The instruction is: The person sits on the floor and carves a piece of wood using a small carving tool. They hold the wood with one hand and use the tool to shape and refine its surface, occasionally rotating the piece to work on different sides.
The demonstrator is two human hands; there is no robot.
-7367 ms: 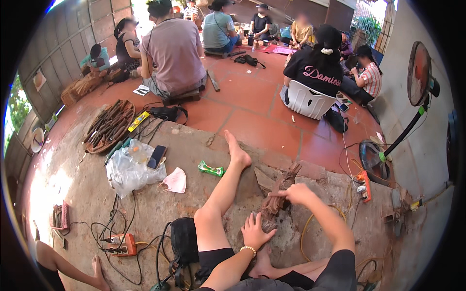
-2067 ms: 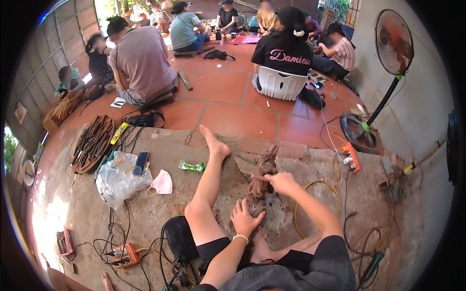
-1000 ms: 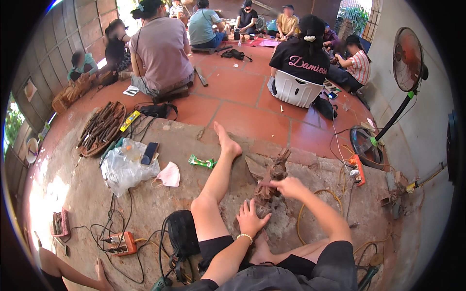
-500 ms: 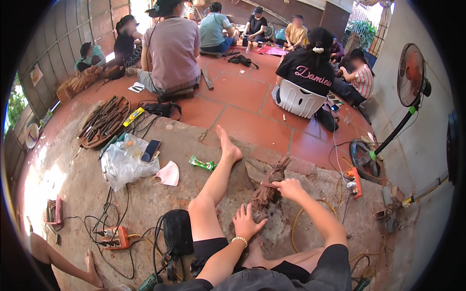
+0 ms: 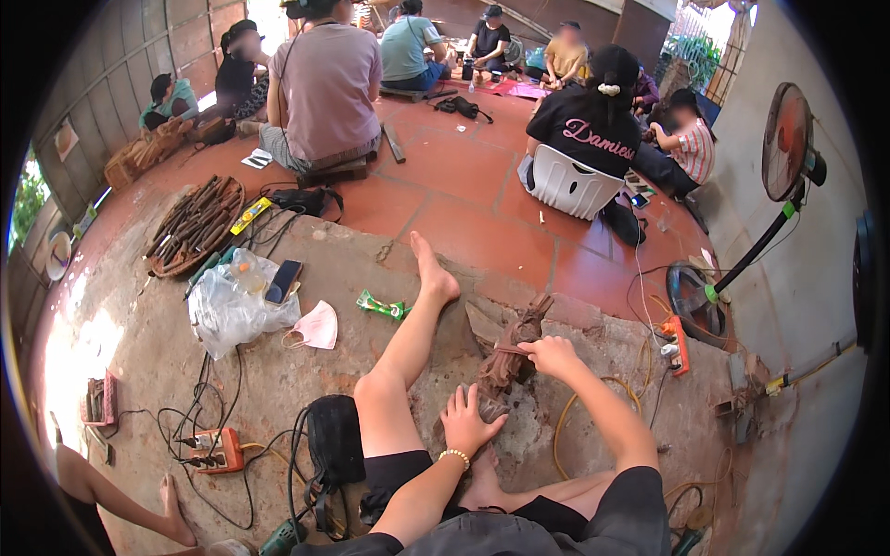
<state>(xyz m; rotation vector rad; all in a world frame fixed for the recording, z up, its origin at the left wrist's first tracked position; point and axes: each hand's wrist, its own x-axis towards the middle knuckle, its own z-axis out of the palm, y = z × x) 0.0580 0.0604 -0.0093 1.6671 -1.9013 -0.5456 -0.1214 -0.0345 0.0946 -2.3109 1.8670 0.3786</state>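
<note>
A brown carved piece of wood (image 5: 505,368), with an uneven, knotted outline, lies slanted on the ground in front of me. My left hand (image 5: 470,426) rests on its near end, fingers spread and the palm down. Over the middle of the carving, my right hand (image 5: 551,357) is closed in a pinch around a thin reddish-brown piece (image 5: 509,349) that lies against the wood; its exact kind is too small to make out. My bare feet are on either side, one stretched out beyond the carving, one tucked close to my left hand.
Left of my leg lie a black bag (image 5: 336,440), an orange power strip (image 5: 214,450) with tangled cords, a pink mask (image 5: 315,326) and a plastic bag (image 5: 232,306). A basket of dark sticks (image 5: 197,225) is farther off. A fan (image 5: 786,144) stands right; several people sit ahead.
The whole view has shifted slightly. Both hands keep nearly the same places on the carving, and my right hand still pinches the thin piece.
</note>
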